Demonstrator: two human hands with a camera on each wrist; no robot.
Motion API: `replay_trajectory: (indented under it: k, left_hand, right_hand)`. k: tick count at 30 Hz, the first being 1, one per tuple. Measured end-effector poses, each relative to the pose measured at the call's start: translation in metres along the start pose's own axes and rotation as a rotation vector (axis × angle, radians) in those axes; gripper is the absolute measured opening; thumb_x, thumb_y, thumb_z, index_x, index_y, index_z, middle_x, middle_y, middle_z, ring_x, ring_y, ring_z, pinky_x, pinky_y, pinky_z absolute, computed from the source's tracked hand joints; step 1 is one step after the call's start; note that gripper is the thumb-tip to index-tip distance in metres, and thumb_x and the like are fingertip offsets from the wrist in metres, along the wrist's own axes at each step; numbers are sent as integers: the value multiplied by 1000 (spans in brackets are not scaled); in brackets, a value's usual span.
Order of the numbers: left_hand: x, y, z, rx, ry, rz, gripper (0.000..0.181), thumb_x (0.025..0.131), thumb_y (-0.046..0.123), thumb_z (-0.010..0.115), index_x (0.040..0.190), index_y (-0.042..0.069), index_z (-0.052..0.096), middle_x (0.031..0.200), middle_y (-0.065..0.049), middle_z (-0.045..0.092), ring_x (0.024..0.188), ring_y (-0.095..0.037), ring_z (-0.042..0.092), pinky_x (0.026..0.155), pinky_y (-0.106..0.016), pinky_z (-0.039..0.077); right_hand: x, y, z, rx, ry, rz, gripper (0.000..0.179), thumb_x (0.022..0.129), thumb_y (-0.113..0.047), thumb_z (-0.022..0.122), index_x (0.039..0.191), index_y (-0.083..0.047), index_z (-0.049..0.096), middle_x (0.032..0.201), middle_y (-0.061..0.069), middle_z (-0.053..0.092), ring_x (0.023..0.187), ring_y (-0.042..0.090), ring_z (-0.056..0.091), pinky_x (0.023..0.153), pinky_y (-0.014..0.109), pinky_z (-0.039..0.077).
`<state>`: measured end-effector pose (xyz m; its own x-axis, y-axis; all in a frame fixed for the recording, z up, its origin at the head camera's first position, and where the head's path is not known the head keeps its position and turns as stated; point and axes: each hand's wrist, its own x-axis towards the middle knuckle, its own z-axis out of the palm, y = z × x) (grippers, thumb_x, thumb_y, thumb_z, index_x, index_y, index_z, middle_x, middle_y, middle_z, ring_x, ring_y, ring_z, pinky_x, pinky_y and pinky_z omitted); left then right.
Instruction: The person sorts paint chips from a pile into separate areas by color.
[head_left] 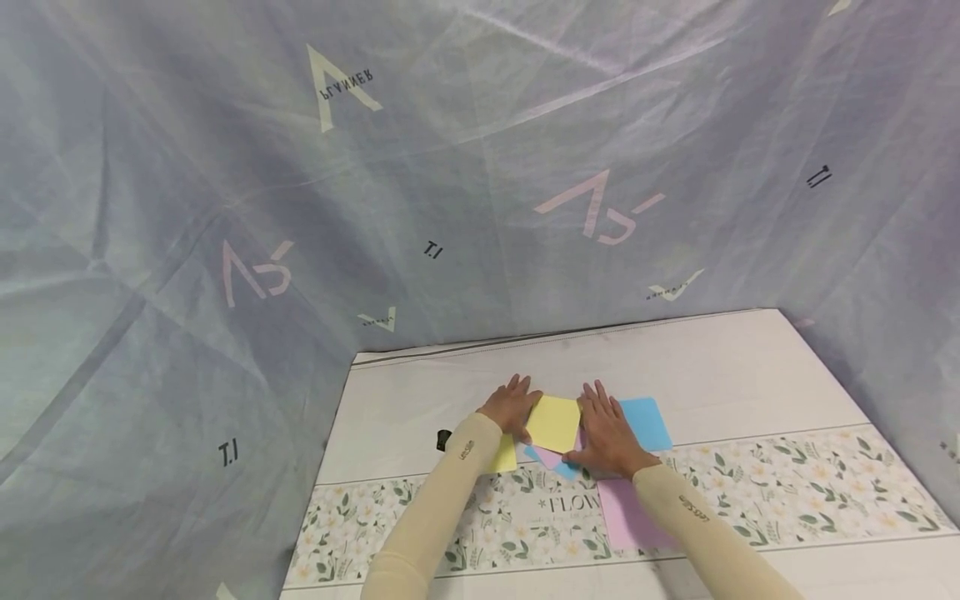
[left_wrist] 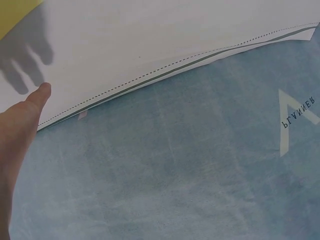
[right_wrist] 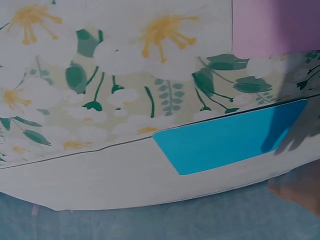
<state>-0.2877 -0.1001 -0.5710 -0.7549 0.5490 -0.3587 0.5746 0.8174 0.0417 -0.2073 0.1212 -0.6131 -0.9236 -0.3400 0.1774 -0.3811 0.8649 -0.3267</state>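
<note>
A yellow square card (head_left: 553, 423) lies between my two hands, on top of pink (head_left: 549, 457) and blue (head_left: 566, 471) cards whose corners stick out below it. My left hand (head_left: 512, 408) touches its left edge, fingers extended. On its right side rests my right hand (head_left: 606, 433), fingers stretched forward and thumb towards the lower corner. Partly behind the left forearm is a second yellow card (head_left: 506, 457). A blue card (head_left: 645, 423) lies just right of the right hand; a pink card (head_left: 630, 518) is partly covered by the right forearm. Both wrist views show only part of each hand.
A white cloth (head_left: 720, 375) with a flowered band (head_left: 795, 483) covers the surface. Left of the left forearm sits a small black object (head_left: 443, 439). Grey-blue printed sheeting (head_left: 480, 208) hangs at the back and both sides.
</note>
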Motion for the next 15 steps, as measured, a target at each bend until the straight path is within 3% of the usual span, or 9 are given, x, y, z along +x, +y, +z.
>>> replay_trajectory:
  k: [15]
  left_hand:
    - [-10,-2,2,-69,8,15,115,66,49,90,158,19,29,167,-12,15,154,-29,12,123,-43,22]
  right_hand:
    - [-3,6,-6,52,-25,-25,109,74,-60,78,148,8,38,159,29,27,149,47,17,114,67,26]
